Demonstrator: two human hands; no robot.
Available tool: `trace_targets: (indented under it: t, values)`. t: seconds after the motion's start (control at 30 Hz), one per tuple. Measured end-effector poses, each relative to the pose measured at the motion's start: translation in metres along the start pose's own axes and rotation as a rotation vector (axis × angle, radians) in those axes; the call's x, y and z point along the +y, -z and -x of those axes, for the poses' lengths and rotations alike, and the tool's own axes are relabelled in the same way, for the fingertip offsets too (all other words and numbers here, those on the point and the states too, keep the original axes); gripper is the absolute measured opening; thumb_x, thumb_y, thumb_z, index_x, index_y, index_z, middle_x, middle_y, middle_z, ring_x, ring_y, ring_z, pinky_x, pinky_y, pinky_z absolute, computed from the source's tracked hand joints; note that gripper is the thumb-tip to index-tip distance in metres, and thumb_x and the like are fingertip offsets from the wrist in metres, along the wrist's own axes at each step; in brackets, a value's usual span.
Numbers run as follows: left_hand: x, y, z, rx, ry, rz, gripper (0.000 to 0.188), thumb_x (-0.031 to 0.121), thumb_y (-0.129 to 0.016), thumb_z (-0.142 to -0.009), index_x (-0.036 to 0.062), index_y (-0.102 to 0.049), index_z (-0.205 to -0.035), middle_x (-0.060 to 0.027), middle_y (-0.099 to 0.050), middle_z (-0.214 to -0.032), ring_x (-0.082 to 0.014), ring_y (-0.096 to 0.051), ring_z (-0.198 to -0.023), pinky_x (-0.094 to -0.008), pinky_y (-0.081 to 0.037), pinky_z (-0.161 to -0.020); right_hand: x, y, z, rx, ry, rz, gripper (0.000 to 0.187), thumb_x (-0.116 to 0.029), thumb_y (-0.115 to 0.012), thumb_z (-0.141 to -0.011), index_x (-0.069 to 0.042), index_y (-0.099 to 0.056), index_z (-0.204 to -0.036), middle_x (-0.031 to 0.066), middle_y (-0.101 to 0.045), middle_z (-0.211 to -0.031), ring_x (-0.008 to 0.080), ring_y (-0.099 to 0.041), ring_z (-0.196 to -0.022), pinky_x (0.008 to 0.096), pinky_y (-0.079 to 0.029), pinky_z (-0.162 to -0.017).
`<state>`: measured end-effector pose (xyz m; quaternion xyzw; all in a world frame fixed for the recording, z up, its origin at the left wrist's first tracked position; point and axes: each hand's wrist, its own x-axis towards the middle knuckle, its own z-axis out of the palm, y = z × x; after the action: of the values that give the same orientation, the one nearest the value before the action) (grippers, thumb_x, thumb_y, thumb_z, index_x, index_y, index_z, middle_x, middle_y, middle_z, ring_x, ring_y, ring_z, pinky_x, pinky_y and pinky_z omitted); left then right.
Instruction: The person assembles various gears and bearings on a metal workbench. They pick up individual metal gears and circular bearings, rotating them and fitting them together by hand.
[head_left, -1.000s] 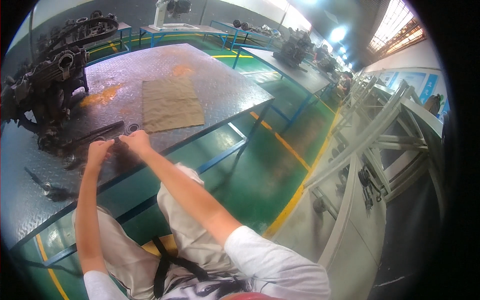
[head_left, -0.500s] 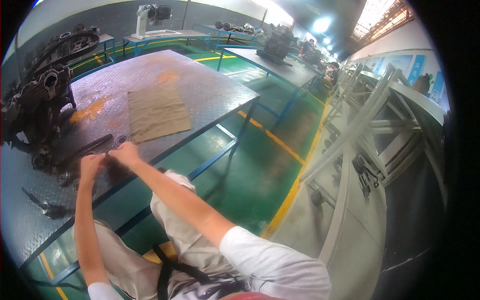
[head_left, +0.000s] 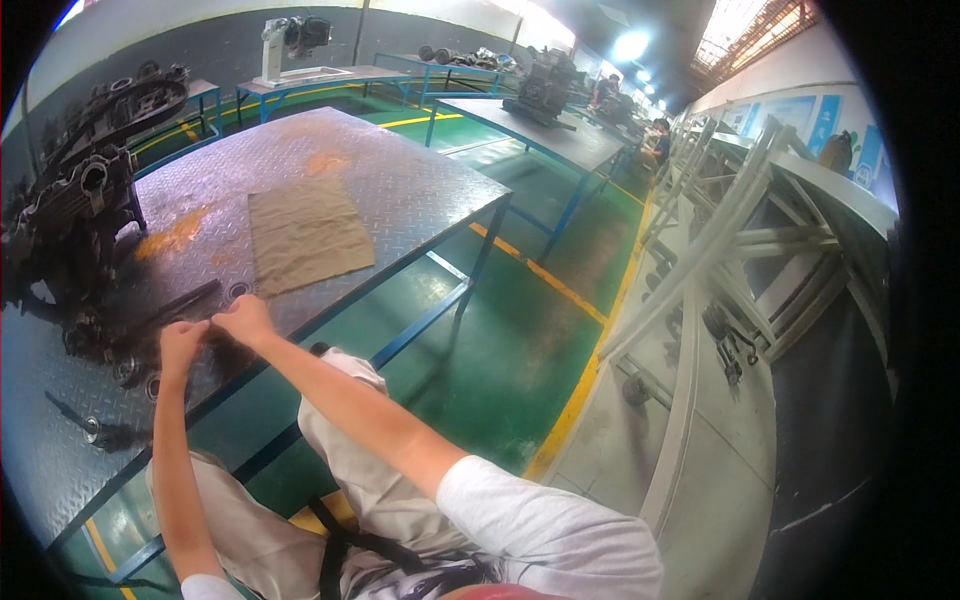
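Observation:
Both hands meet above the near edge of a diamond-plate metal table (head_left: 420, 185), fingertips almost touching. My left hand (head_left: 182, 346) is closed in a pinch, and so is my right hand (head_left: 243, 320). Whatever lies between the fingers is too small and hidden to name. Just beyond them are a dark bar-shaped part (head_left: 190, 298) and a small ring-shaped part (head_left: 238, 289). Round metal parts (head_left: 126, 370) lie left of my left hand. A brown cloth (head_left: 310, 235) is spread flat on the table past my right hand.
A large dark engine assembly (head_left: 70, 220) stands at the table's left. Nearer, a dark-handled tool (head_left: 92, 428) lies by the edge. Other work tables (head_left: 560, 140) carry machinery behind. Grey metal frames (head_left: 740, 240) line the right side. People (head_left: 655, 145) are far off.
Both hands stay pinched close together at nearly the same spot. The whole view has shifted slightly; the things on the table have not visibly moved.

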<state>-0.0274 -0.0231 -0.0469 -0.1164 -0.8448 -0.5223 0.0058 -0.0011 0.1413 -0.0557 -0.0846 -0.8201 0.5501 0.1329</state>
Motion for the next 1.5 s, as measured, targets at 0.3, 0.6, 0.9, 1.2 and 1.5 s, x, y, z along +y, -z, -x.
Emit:
trace_targets:
  t: [0.3, 0.6, 0.9, 1.2, 1.5]
  values:
    - [0.001, -0.001, 0.004, 0.065, -0.044, -0.031, 0.026, 0.023, -0.065, -0.077, -0.002, -0.063, -0.068, -0.0039, -0.056, -0.056, -0.0089, -0.05, -0.047, -0.0226, -0.037, -0.044, -0.007, -0.007, 0.008, 0.098, 0.011, 0.031, 0.037, -0.031, -0.071, -0.063, 0.003, -0.063, -0.076, 0.0215, -0.064, -0.081, 0.0327, -0.063, -0.079, 0.0368, -0.049, -0.073]
    - [0.012, -0.008, 0.006, 0.089, -0.048, -0.042, 0.029, 0.024, -0.065, -0.076, -0.0025, -0.062, -0.066, -0.0038, -0.054, -0.053, -0.0096, -0.05, -0.044, -0.0231, -0.038, -0.044, -0.001, -0.006, 0.005, 0.122, 0.007, 0.043, 0.038, -0.032, -0.073, -0.062, -0.001, -0.058, -0.077, 0.0188, -0.063, -0.082, 0.0334, -0.062, -0.081, 0.0395, -0.049, -0.072]
    - [0.002, -0.009, -0.001, 0.124, -0.066, -0.089, 0.032, 0.026, -0.067, -0.076, -0.0038, -0.062, -0.066, -0.004, -0.054, -0.053, -0.01, -0.051, -0.044, -0.0233, -0.038, -0.043, -0.003, -0.005, 0.006, 0.122, -0.003, 0.055, 0.04, -0.033, -0.071, -0.063, 0.003, -0.062, -0.078, 0.0226, -0.063, -0.082, 0.0343, -0.062, -0.081, 0.0376, -0.048, -0.072]
    - [-0.005, -0.006, -0.003, 0.128, -0.053, -0.125, 0.034, 0.028, -0.067, -0.075, -0.0059, -0.064, -0.07, -0.0103, -0.061, -0.058, -0.0148, -0.057, -0.05, -0.0279, -0.043, -0.049, -0.009, -0.005, 0.008, 0.098, -0.04, 0.068, 0.039, -0.035, -0.072, -0.062, 0.001, -0.06, -0.072, 0.0202, -0.064, -0.079, 0.0343, -0.063, -0.08, 0.0407, -0.05, -0.071]
    - [0.002, -0.008, 0.0, 0.139, -0.023, -0.127, 0.035, 0.028, -0.067, -0.073, -0.007, -0.064, -0.071, -0.0121, -0.062, -0.061, -0.0171, -0.059, -0.053, -0.0286, -0.046, -0.053, -0.005, -0.006, 0.005, 0.059, -0.088, 0.073, 0.043, -0.036, -0.071, -0.063, 0.001, -0.06, -0.081, 0.0211, -0.064, -0.088, 0.0351, -0.062, -0.087, 0.0413, -0.049, -0.076]
